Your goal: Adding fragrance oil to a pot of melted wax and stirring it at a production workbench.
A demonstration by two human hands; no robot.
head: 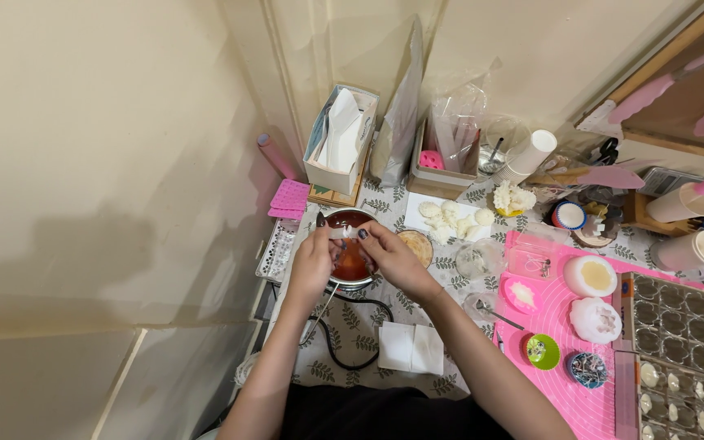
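Head view | both hands (354, 251) pinch small white piece (341, 233) | over pot (349, 244) of red liquid

Two bare forearms, no sleeves in view, no watch or bracelet visible. Left hand (313, 262) and right hand (389, 254): fingernails painted dark, near navy or black, short and rounded. Dark, plain black-looking garment across lap at bottom of frame. Rings: cannot tell.
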